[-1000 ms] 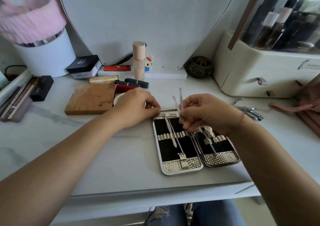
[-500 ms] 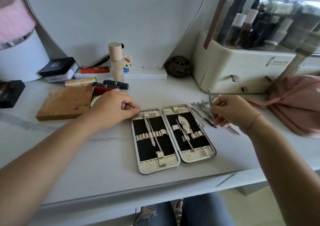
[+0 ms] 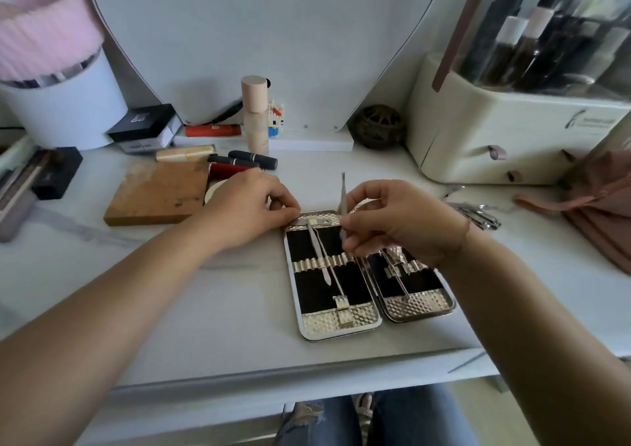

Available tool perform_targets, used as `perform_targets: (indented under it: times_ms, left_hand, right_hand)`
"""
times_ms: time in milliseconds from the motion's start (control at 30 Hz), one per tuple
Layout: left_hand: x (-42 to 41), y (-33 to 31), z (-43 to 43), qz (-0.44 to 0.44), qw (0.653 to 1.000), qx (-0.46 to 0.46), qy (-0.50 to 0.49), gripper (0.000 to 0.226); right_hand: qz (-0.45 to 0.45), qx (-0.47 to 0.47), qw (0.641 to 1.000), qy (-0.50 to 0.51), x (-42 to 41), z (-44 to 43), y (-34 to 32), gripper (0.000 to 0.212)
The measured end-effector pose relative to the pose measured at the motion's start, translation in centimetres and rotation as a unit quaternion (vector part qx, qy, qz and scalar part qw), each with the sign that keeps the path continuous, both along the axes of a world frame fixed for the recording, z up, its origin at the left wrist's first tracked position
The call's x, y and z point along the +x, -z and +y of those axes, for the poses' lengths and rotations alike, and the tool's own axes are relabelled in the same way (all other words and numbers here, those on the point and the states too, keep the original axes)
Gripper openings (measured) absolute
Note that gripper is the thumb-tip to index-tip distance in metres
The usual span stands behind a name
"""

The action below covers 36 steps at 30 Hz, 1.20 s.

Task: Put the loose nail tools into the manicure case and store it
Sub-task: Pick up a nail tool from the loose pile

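Two hands: our left hand grips the case's far corner, steadying it; our right hand pinches a tool over it for slotting.

Soft, even daylight with faint shadows; wide-angle bending at the edges (top left perhaps motion-blurred).
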<state>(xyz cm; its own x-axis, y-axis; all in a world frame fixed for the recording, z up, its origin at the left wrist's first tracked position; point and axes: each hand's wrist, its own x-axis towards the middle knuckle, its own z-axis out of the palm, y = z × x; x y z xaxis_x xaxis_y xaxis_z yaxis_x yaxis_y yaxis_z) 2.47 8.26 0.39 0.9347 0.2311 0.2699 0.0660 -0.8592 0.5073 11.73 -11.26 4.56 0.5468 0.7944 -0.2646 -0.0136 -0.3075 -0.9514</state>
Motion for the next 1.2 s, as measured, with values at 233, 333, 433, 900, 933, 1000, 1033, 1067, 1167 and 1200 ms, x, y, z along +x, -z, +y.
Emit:
perform_targets:
  times_ms: [233,333,433,900,933,1000,1033,1067,1167,1200]
  left_hand:
    - [-0.1,-0.2,-0.2,0.007,1.0,0.005,-0.024,0.003]
    - [-0.1,-0.1,-0.2,0.012,1.0,0.005,-0.022,0.003]
    - [-0.2,-0.1,-0.2,0.007,1.0,-0.001,-0.019,0.001]
    - [0.1,0.2,0.0,-0.005,1.0,-0.01,-0.008,0.002]
    - [0.2,0.3,0.1,-0.002,1.0,-0.008,-0.008,0.002]
    - [0.3,0.3,0.1,-0.004,1.0,-0.004,-0.007,0.002]
    - [0.3,0.4,0.2,-0.006,1.0,-0.002,-0.006,0.002]
    - [0.3,0.4,0.2,-0.006,1.0,-0.001,-0.006,0.002]
    - [0.4,0.4,0.2,-0.002,1.0,-0.002,-0.004,0.003]
    - [0.3,0.3,0.2,-0.002,1.0,-0.002,-0.003,0.003]
  right_hand:
    - [-0.086,-0.04,0.995,-0.034,-1.3,3.5,0.9,0.007]
    - [-0.132,-0.067,0.989,-0.013,-1.1,3.9,1.4,0.016]
    - [-0.139,-0.099,0.985,-0.026,-0.8,3.9,1.2,0.019]
    - [-0.152,-0.14,0.974,-0.091,-0.7,3.8,0.7,0.01]
    - [-0.158,-0.14,0.974,-0.083,-0.7,3.7,0.8,0.011]
    - [-0.173,-0.141,0.972,-0.069,-0.8,3.5,1.0,0.011]
    - [-0.186,-0.144,0.97,-0.068,-0.8,3.4,1.1,0.012]
    - [-0.202,-0.147,0.966,-0.071,-0.9,3.4,1.2,0.012]
    - [-0.245,-0.155,0.953,-0.082,-1.3,3.4,1.2,0.014]
    - [-0.256,-0.153,0.951,-0.085,-1.4,3.3,1.2,0.016]
